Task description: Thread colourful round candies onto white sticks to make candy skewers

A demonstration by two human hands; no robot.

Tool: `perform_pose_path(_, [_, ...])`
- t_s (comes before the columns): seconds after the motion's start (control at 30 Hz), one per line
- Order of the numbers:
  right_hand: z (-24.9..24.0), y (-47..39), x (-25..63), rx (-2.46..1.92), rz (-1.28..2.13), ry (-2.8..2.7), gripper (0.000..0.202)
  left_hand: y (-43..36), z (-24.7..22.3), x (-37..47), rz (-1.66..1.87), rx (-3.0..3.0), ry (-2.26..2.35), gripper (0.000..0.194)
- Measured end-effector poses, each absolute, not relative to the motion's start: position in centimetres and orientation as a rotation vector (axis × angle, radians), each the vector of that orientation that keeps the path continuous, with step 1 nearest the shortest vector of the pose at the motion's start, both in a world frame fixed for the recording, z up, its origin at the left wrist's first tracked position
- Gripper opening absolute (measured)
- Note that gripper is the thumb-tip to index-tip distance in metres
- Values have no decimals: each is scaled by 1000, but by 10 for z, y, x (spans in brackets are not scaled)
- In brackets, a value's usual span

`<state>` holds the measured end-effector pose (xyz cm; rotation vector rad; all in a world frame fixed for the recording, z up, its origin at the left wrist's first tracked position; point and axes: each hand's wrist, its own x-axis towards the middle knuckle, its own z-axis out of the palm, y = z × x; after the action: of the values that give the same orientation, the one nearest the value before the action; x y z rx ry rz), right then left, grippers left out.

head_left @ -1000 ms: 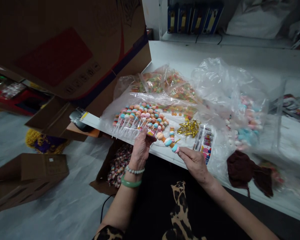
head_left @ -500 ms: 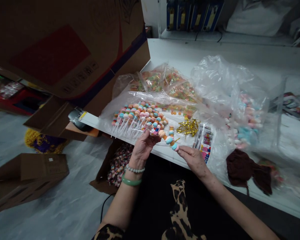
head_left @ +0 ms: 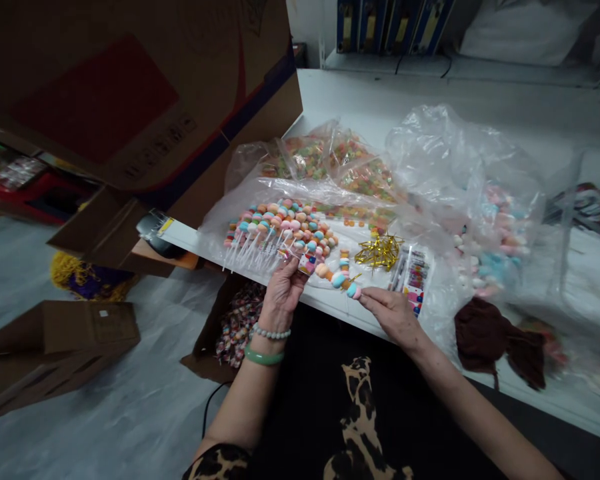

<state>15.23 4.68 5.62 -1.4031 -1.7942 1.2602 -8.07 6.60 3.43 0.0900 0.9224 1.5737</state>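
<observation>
Between my hands is a candy skewer (head_left: 339, 279), a row of orange, blue and pink marshmallow-like pieces. My right hand (head_left: 394, 315) pinches its pink end. My left hand (head_left: 284, 288) is closed on a small clear bag (head_left: 307, 264) printed with coloured dots. The skewer's orange end is beside this bag; whether it is inside I cannot tell. Just beyond, finished candy skewers (head_left: 280, 227) lie in a pile with white sticks pointing towards me. A short row of candies (head_left: 344, 259) lies behind the held skewer, near gold twist ties (head_left: 379, 252).
Flat printed bags (head_left: 414, 280) lie right of the ties. Behind are plastic bags of gummy rings (head_left: 365, 170) and marshmallows (head_left: 505, 220). A brown cloth (head_left: 475, 333) lies at right. A large carton (head_left: 180, 100) stands left; an open box of wrapped sweets (head_left: 237, 330) is below the table edge.
My right hand and the skewer have shifted slightly right. My left hand has moved a little left and down, and more of the printed bag shows.
</observation>
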Motion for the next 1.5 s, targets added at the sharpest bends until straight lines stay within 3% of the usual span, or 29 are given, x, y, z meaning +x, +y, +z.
perform_pose_path(0.27, [50,63,107,-1228,1807,-854,34,54,42,-41,1322,172,944,19])
perform_pose_path(0.37, [47,67,98,-1247,1744,-857,26,47,41,-27,1278,222,990,14])
perform_pose_path(0.53, [36,68,107,-1331,1510,-1067,19,47,44,-31,1299,263,1040,30])
perform_pose_path(0.93, [36,62,100,-1272,1839,-726,34,62,43,-34,1519,296,1196,30])
perform_pose_path(1.13, [41,70,98,-1332,1727,-689,39,58,44,-34,1353,199,1201,39])
perform_pose_path(1.27, [42,75,99,-1330,1693,-712,35,51,47,-27,1079,135,1042,29])
perform_pose_path(1.5, [43,69,99,-1226,1768,-833,30,56,31,-15,1312,190,1107,23])
